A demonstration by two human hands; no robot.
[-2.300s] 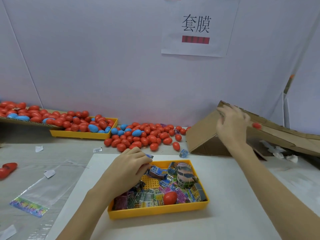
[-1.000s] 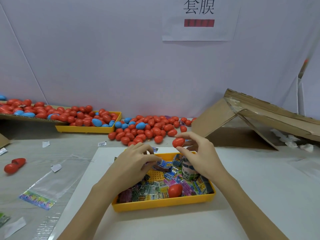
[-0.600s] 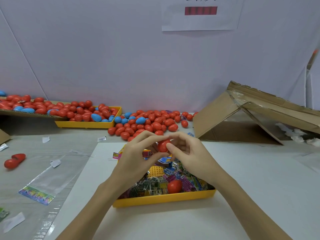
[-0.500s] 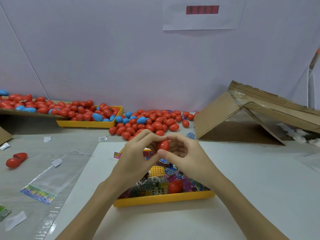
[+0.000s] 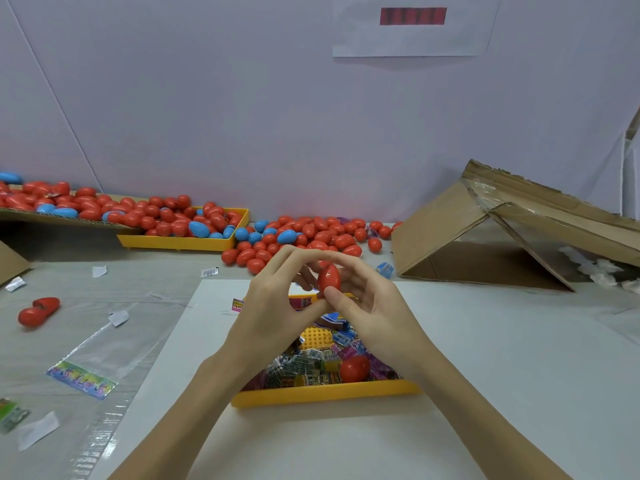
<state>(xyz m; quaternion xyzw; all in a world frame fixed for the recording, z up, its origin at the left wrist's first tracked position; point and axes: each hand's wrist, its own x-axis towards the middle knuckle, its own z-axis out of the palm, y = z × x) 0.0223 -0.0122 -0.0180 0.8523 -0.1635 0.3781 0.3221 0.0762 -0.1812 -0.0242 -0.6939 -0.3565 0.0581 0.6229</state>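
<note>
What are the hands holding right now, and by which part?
A red egg, upright, pinched between the left hand and right hand: fingertips near its top, right thumb at its lower end.

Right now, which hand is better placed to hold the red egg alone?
Right, likely: right hand has thumb under the red egg, fingers over it; left hand grips only its upper left.

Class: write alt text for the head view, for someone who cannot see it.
The left hand and right hand hold a red plastic egg over a yellow tray of printed packets. Behind lie red and blue eggs, a cardboard box at right.
</note>
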